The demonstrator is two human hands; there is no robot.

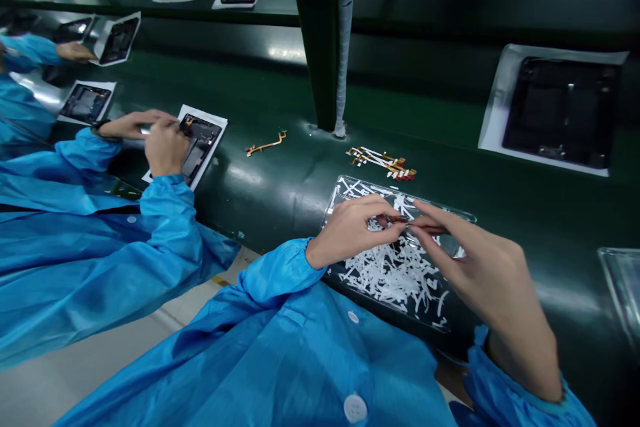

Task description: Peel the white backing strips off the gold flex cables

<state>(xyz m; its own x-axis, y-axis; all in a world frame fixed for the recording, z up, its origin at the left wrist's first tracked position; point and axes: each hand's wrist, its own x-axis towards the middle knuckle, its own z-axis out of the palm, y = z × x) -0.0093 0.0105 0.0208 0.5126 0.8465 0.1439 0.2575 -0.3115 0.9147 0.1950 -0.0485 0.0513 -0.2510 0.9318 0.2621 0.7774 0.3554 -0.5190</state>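
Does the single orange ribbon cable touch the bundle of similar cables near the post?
Apart: the head view shows green work surface between the single ribbon cable and the bundle.

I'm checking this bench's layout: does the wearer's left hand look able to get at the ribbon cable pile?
Probably yes: the ribbon cable pile lies uncovered just beyond the tray, with nothing seen between. The left hand is pinching a small brown strip, though, so its grip isn't free.

Glossy clear plastic tray [332, 200], smooth shiny bench [280, 197], crinkled cloth sleeve [280, 273]
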